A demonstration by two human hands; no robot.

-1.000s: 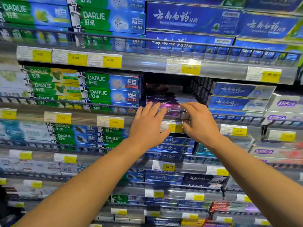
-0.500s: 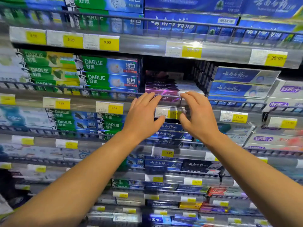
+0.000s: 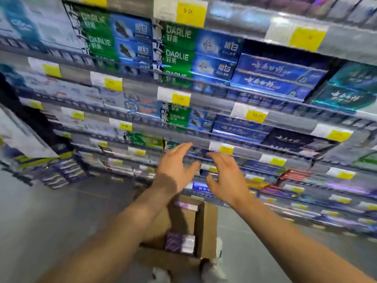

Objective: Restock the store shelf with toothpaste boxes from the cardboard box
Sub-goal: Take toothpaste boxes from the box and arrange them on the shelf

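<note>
An open brown cardboard box (image 3: 206, 227) stands on the floor below my arms, with purple and white toothpaste boxes (image 3: 180, 243) inside it. My left hand (image 3: 175, 168) and my right hand (image 3: 226, 176) hover side by side in the air above the box, in front of the lower shelves. Both have relaxed, spread fingers and hold nothing. The shelves hold green and blue Darlie toothpaste boxes (image 3: 179, 56) and dark blue toothpaste boxes (image 3: 273, 78). The view is blurred by motion.
Shelf rails with yellow price tags (image 3: 256, 115) run across the whole view. A low stack of packs (image 3: 59, 172) sits at the left on the grey floor (image 3: 51, 221). White shoes (image 3: 216, 268) show beside the cardboard box.
My view has swung down from the upper shelf to the lower shelves and floor. Both hands have left the purple boxes on the shelf and dropped towards the cardboard box.
</note>
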